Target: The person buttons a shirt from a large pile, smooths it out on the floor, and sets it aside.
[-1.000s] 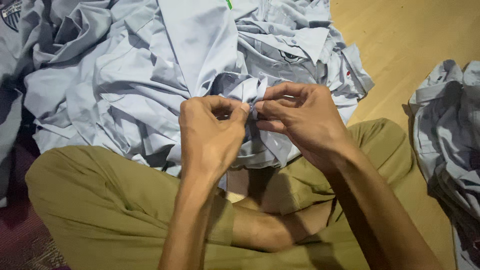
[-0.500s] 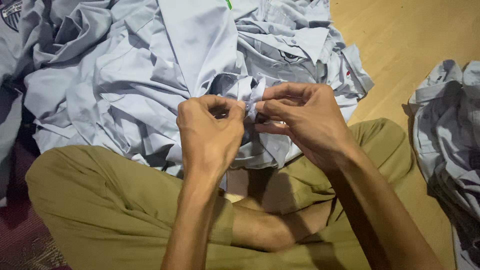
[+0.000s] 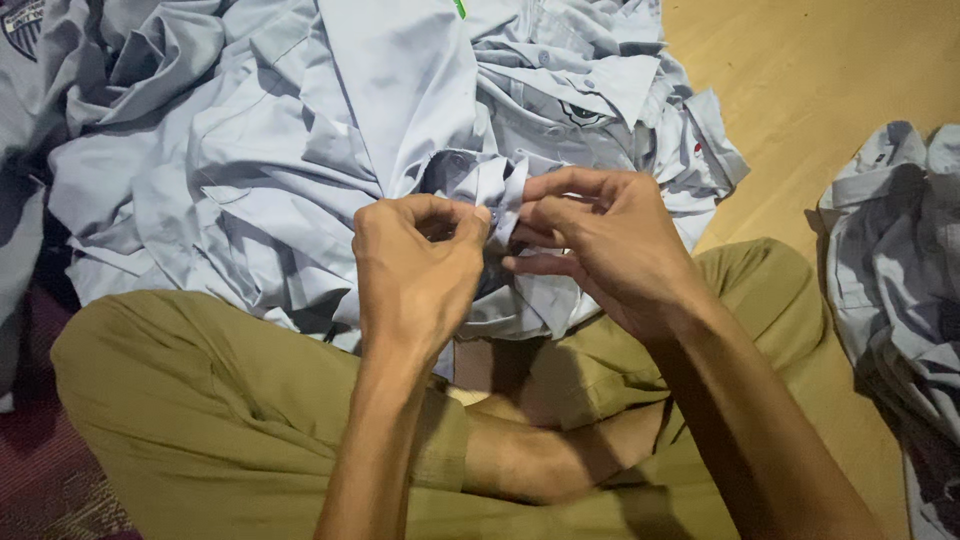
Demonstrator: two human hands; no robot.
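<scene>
A pale grey-blue shirt [image 3: 390,110] lies spread over my lap and the floor in front of me. My left hand [image 3: 415,275] and my right hand [image 3: 595,250] meet at a folded edge of this shirt [image 3: 505,185], both pinching the cloth between thumb and fingers. The fingertips almost touch each other. What lies between the pinched folds is hidden by my fingers. I sit cross-legged in olive trousers [image 3: 190,410].
More grey-blue shirts are heaped at the back and left [image 3: 130,120]. Another pile of the same cloth lies at the right edge [image 3: 900,270]. A wooden floor [image 3: 820,90] shows at the upper right, a dark red mat [image 3: 50,470] at the lower left.
Both hands stay pinched on the shirt edge; the fingers have shifted slightly along the fold. The cloth has barely moved.
</scene>
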